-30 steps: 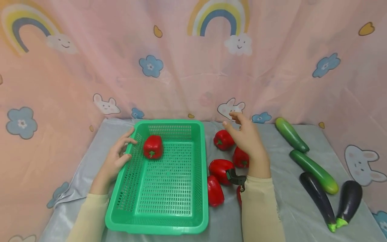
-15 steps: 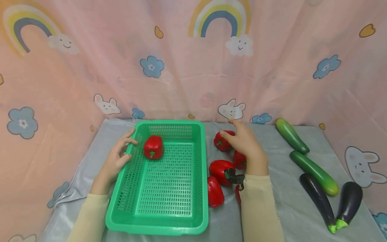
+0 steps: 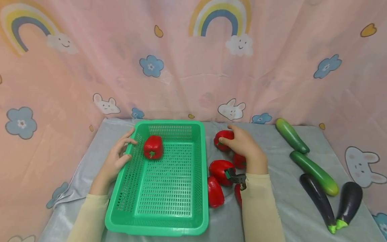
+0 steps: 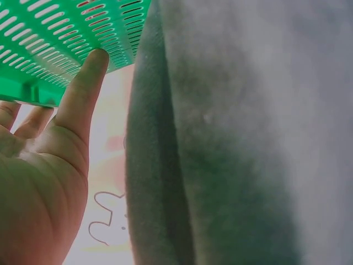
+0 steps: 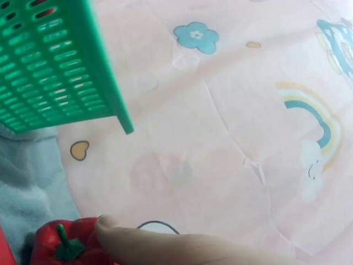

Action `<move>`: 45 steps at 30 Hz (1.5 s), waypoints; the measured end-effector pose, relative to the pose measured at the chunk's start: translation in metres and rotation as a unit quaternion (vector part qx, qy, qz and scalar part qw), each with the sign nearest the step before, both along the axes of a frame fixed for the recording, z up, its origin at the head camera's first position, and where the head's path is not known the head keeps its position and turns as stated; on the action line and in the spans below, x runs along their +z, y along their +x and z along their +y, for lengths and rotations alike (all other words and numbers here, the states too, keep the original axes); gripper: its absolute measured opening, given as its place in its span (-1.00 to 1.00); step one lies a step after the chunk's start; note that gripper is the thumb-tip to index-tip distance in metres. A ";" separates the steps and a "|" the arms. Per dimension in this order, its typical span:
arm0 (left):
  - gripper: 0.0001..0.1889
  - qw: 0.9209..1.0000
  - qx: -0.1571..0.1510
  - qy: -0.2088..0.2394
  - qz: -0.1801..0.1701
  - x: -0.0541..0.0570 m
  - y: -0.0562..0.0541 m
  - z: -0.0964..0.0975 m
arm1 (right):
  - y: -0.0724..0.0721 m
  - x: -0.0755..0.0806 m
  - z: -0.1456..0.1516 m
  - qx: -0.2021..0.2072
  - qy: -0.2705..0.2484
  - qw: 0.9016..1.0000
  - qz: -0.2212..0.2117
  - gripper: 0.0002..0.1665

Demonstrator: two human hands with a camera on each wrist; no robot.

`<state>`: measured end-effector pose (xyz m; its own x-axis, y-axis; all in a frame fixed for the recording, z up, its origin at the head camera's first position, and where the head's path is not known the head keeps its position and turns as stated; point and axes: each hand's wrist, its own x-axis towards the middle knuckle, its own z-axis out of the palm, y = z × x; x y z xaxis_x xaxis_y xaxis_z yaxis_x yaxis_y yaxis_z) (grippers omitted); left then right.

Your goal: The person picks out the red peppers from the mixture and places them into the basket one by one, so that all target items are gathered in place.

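Note:
My left hand (image 3: 118, 156) holds the left side of a green plastic basket (image 3: 205, 174), fingertips over the rim; in the left wrist view a finger (image 4: 83, 91) presses its slotted wall. One red bell pepper (image 3: 153, 147) lies in the basket's far left corner. Right of the basket, my right hand (image 3: 243, 143) grips another red bell pepper (image 3: 222, 136) on the cloth, thumb across its front and a finger behind it. The right wrist view shows the thumb against that pepper beside its green stem; the other fingers are hidden.
Several more red bell peppers (image 3: 221, 169) lie between the basket and my right forearm, one partly under the sleeve. Farther right lie two zucchini (image 3: 314, 171) and two eggplants (image 3: 350, 200). A pink printed curtain (image 3: 181, 90) stands behind the grey cloth (image 3: 290, 208).
My right hand has come down from above onto the far red bell pepper, and its thumb and finger have closed around it. The left hand and basket stay put.

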<state>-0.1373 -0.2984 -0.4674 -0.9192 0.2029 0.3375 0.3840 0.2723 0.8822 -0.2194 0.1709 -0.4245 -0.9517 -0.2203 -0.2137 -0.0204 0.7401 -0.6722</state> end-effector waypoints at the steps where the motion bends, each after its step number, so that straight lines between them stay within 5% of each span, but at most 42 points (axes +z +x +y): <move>1: -0.55 1.000 0.000 0.000 0.001 0.001 0.000 0.000 | 0.000 0.000 0.000 0.002 0.001 1.000 -0.001 -0.02; 27: -0.55 1.000 0.003 -0.006 0.002 0.000 0.001 0.001 | 0.002 0.003 0.000 -0.007 0.002 1.000 0.006 -0.09; 45: -0.55 1.000 0.002 -0.007 0.004 -0.001 0.000 0.000 | -0.001 0.014 -0.010 -0.012 -0.002 0.996 0.090 -0.20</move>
<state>-0.1378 -0.2985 -0.4680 -0.9174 0.2037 0.3417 0.3896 0.2862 0.8754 -0.2203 0.1608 -0.4102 -0.9795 -0.1980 -0.0376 -0.1238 0.7385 -0.6628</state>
